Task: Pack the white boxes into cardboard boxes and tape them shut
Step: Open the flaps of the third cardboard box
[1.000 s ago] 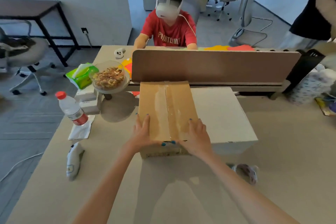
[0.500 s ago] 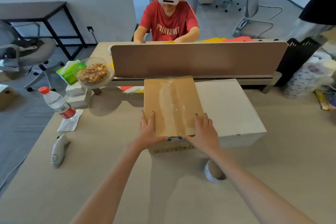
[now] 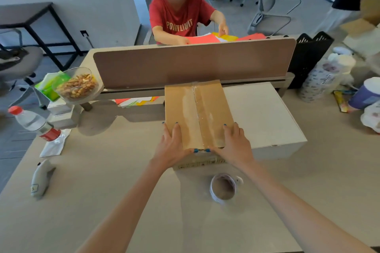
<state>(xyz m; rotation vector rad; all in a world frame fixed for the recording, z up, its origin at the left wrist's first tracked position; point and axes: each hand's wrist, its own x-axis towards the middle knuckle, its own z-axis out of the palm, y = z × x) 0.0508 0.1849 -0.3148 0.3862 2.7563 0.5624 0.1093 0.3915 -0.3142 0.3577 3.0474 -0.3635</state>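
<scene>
1. The left hand lies flat on the near left part of the cardboard box. Its fingers are straight and spread, pressing down and gripping nothing, and its thumb runs along the near top edge toward the seam. Well off to this hand's left, a white handheld controller and a water bottle lie on the table.
2. The cardboard box sits directly under both palms and reaches past the fingertips to the desk divider. Its flaps are closed, with clear tape along the seam between the two hands. The walls look stiff, though the top would likely give at the seam. Once packed it is probably moderately heavy, and the glossy tape may be slick. The two side walls or the bottom corners seem the safer hold, rather than the flaps.
3. The right hand mirrors the left on the near right part of the top, flat and straight-fingered, holding nothing. Its thumb tip meets the left thumb at the seam.
4. A white box stands just beside this hand's outer edge, apparently against the cardboard box's right wall. It looks rigid and smooth, so it is best taken by opposite sides.
5. A tape roll rests on the table behind the right hand, between the forearms.
</scene>
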